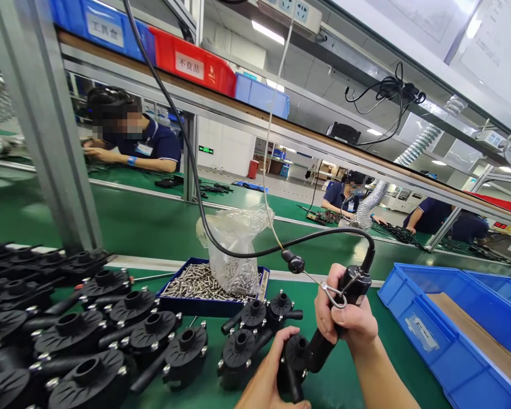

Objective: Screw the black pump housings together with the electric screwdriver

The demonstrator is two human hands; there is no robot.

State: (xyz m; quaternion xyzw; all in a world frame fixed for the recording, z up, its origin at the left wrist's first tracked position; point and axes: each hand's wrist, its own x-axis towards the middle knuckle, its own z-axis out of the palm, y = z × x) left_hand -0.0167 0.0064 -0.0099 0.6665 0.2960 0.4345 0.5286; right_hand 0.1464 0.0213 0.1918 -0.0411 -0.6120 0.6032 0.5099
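Head view. The right hand [347,318] is closed around one black power screwdriver [321,347], fingers and thumb wrapped about its upper body. The left hand [266,378] is clamped on one black pump [298,345], its fingers curled round the near-left side. The pump sits at the lower middle, over the green bench [392,352]. The screwdriver is tilted, its lower end at the pump's right side; whether the bit bears on a screw cannot be told.

Count: one black cable [247,254] and one metal ring [334,296] at the screwdriver's top. Three further pumps stand just left of and behind the held one. A larger group of pumps [187,345] fills the left side; overlap prevents a full count. One dark blue tray [202,307] holds loose screws [191,282], too many to count, and one clear bag [238,250]. Two blue bins [434,335] stand at right. One red bin [191,61] is on the shelf. At least three co-workers [153,142] sit beyond.
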